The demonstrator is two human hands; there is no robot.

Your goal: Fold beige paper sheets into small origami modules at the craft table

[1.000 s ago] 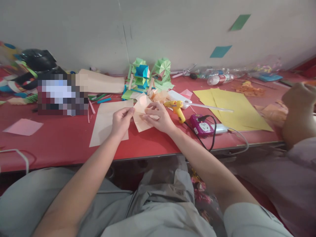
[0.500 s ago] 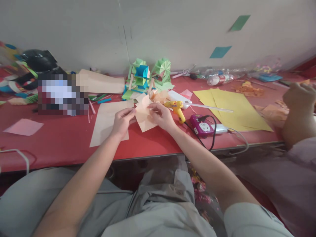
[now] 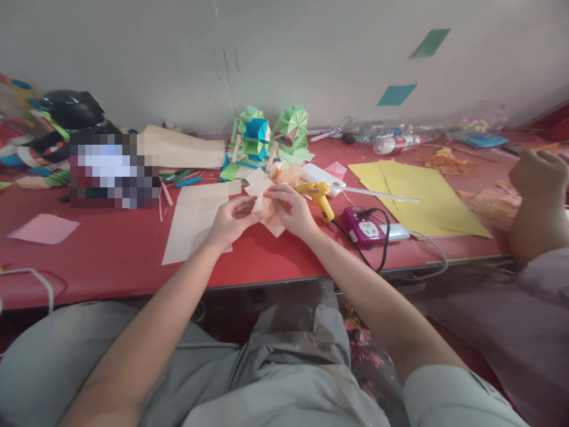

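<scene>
Between my two hands is a cream sheet of paper [image 3: 265, 204], its left side curled up and over. My left hand [image 3: 232, 224] pinches the curled edge between thumb and fingers. My right hand [image 3: 291, 209] grips the paper's right side, hiding part of it. Left of the paper lies a larger cream sheet [image 3: 191, 222], partly under my left hand. Just right of my right hand rests a yellow glue gun [image 3: 317, 194] with a long clear glue stick [image 3: 377, 193] sticking out behind. Peach paper pieces [image 3: 287, 173] sit behind my hands.
A purple power strip [image 3: 362, 228] with cables lies near the front edge. Yellow sheets [image 3: 431, 198] spread to the right. Green and blue folded-paper models [image 3: 258, 136] stand at the back. A pink paper [image 3: 43, 228] lies left. Another person's arm [image 3: 536, 201] rests far right.
The left side of the cream paper, flatter before, is now bent over toward the right. My left hand has moved right with it, closer to my right hand, which stays nearly still.
</scene>
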